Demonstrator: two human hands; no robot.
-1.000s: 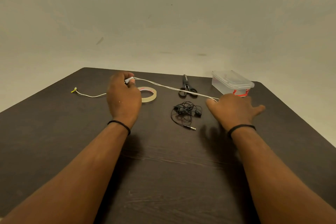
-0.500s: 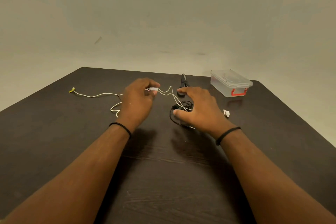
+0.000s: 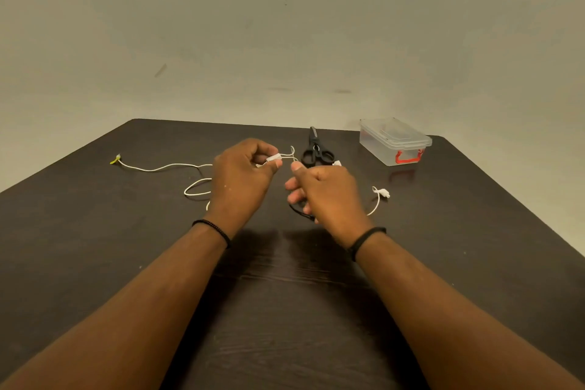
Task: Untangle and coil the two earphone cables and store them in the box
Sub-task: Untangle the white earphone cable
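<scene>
My left hand (image 3: 242, 179) pinches the small white block on the white earphone cable (image 3: 164, 167) above the table's middle. The cable's plug end trails left to a yellow-tipped end (image 3: 115, 159); a loop lies beside my left wrist. An earbud (image 3: 383, 193) lies to the right. My right hand (image 3: 326, 193) is close to the left one, fingers curled; the white cable runs to it, and whether it grips the cable is unclear. It hides most of the black earphone cable (image 3: 300, 214). The clear plastic box (image 3: 394, 141), lid on with a red latch, stands at the far right.
Black scissors (image 3: 315, 150) lie just beyond my hands on the dark wooden table (image 3: 285, 294). A plain wall rises right behind the table's far edge. The tape roll is hidden behind my left hand.
Both hands have come together at the table's middle. The stretched white cable has gone slack into loops. My right hand has moved left and now covers the black cable.
</scene>
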